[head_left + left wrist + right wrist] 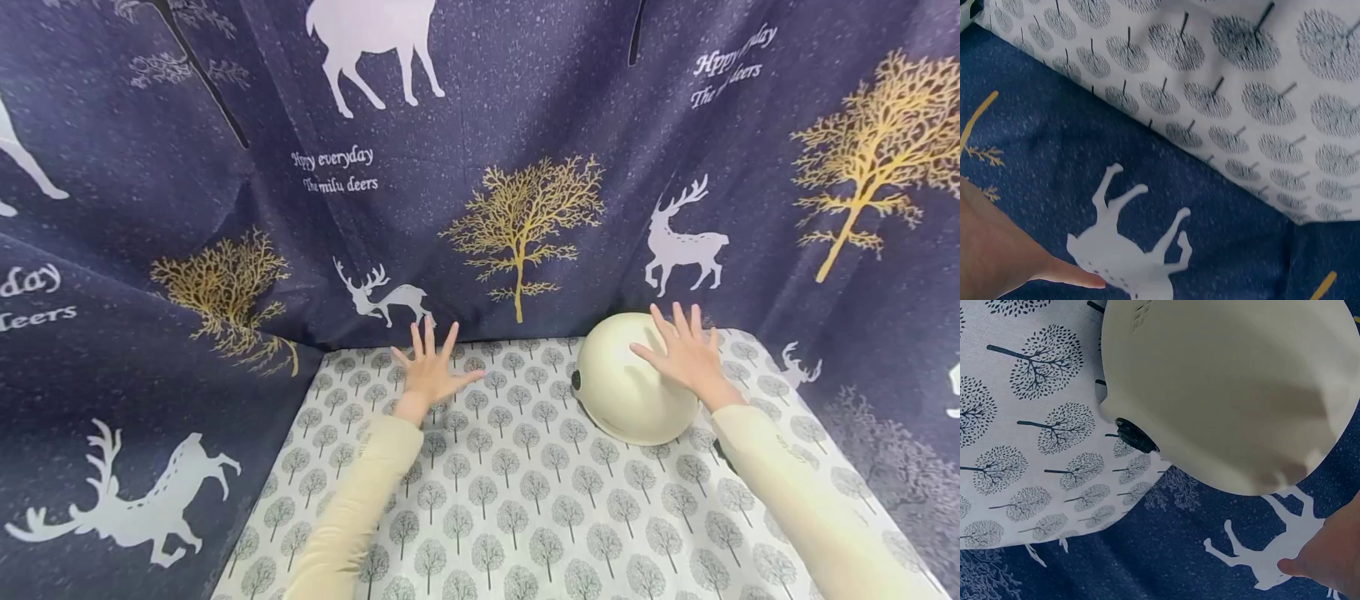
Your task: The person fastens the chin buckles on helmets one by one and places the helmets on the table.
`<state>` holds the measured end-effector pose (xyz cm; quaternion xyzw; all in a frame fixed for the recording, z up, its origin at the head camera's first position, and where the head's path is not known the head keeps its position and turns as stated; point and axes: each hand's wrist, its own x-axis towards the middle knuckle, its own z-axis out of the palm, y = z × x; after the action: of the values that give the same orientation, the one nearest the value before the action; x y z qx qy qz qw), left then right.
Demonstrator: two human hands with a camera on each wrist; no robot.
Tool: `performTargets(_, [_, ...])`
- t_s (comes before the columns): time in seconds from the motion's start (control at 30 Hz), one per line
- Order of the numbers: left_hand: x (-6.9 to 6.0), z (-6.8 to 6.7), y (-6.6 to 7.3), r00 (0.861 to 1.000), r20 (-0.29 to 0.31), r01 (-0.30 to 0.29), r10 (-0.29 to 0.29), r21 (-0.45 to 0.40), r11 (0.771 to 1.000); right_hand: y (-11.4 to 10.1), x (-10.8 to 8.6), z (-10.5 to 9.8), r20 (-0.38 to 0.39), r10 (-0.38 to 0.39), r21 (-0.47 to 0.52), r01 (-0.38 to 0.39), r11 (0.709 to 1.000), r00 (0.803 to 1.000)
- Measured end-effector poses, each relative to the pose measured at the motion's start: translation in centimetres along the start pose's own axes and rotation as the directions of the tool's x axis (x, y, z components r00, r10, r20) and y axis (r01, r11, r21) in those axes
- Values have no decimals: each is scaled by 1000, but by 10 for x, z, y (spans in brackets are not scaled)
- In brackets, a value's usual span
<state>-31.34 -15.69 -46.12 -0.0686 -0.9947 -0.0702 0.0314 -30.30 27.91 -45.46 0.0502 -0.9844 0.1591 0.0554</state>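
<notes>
A smooth cream-coloured dome, helmet-like (pixel 626 387), sits at the back right of the table in the head view, with a small dark part on its left edge. The right hand (pixel 686 357) is spread wide over its right side; whether it touches the dome cannot be told. In the right wrist view the dome (pixel 1222 387) fills the upper right, and part of the right hand (pixel 1329 550) shows at the lower right. Fingers spread and holding nothing, the left hand (pixel 429 375) is above the back left of the table. Its thumb side (pixel 1010 256) shows in the left wrist view.
A white cloth with grey trees (pixel 487 492) covers the table. Dark blue curtains (pixel 420 208) with deer, gold trees and lettering hang behind it and at both sides. Something small and dark (pixel 722 452) shows beside the right sleeve.
</notes>
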Motion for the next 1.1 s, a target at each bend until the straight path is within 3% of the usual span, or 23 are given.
performTargets(0.37, [8, 27, 41, 997, 43, -60, 60, -8, 998, 17, -8, -3, 39, 62, 60, -65, 996, 997])
performTargets(0.53, [16, 38, 66, 992, 53, -111, 115, -76, 991, 30, -10, 1, 51, 84, 79, -88, 993, 995])
performTargets(0.7, [19, 54, 97, 984, 80, -141, 160, -205, 969, 42, -12, 6, 71, 109, 93, -115, 989, 992])
performTargets(0.87, [15, 74, 124, 979, 94, -137, 180, -348, 927, 45, -15, 10, 94, 128, 131, -140, 981, 987])
performTargets(1.1, [11, 86, 147, 970, 139, -126, 201, -418, 899, 42, -14, 19, 125, 142, 165, -162, 973, 982])
